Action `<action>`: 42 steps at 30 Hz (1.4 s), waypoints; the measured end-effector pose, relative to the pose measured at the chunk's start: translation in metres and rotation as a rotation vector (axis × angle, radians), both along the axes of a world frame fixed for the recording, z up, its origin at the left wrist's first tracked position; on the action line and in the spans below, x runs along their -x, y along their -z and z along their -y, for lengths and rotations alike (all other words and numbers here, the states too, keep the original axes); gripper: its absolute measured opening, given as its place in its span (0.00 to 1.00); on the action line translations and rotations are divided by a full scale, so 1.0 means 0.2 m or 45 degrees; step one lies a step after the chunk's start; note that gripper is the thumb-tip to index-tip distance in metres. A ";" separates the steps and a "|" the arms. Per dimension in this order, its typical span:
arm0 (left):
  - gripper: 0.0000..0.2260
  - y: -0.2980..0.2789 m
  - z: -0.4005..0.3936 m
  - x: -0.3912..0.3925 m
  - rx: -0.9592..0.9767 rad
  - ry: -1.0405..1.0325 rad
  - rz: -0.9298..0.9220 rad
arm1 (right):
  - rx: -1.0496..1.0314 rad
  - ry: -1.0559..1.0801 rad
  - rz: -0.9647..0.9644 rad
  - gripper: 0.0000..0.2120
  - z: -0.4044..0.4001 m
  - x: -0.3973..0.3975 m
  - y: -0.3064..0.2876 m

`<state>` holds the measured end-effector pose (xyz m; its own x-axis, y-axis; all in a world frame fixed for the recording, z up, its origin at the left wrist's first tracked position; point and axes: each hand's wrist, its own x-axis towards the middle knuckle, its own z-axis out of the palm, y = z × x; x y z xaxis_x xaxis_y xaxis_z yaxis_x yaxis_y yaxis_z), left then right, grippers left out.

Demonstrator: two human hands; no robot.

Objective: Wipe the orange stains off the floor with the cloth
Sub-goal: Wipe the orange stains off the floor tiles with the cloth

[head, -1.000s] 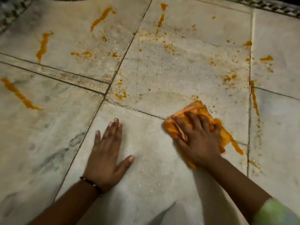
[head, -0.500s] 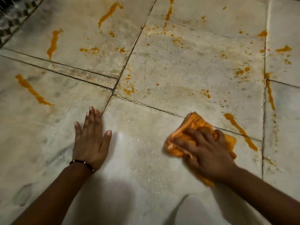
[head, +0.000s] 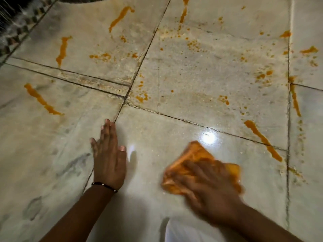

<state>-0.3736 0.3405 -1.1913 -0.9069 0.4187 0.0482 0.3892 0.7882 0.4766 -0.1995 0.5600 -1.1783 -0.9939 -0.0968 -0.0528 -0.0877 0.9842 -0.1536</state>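
An orange-stained cloth (head: 194, 156) lies bunched on the pale marble floor (head: 148, 172), pressed down by my right hand (head: 208, 187), which is blurred with motion. My left hand (head: 109, 158) rests flat on the floor to the left, fingers together, holding nothing. Orange stains mark the tiles: a long streak (head: 263, 140) just right of the cloth, a streak (head: 42, 100) at the far left, two streaks (head: 62, 50) (head: 120, 17) at the upper left, one (head: 182, 13) at the top centre, and several spatters (head: 264, 75) across the middle tile.
Dark grout lines (head: 174, 117) cross the floor between the tiles. A patterned mosaic border (head: 21, 27) runs along the top left corner. A light glare (head: 208, 137) shines on the wet tile above the cloth. White fabric (head: 185, 231) shows at the bottom edge.
My right hand has dragged the cloth toward me and off the long streak at the right, which now lies uncovered. My left hand has shifted left and turned fingers-forward.
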 end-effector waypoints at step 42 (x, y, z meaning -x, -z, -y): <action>0.40 0.03 -0.51 -0.20 0.498 0.774 -0.123 | -0.021 1.393 0.006 0.24 -0.81 -0.25 -0.03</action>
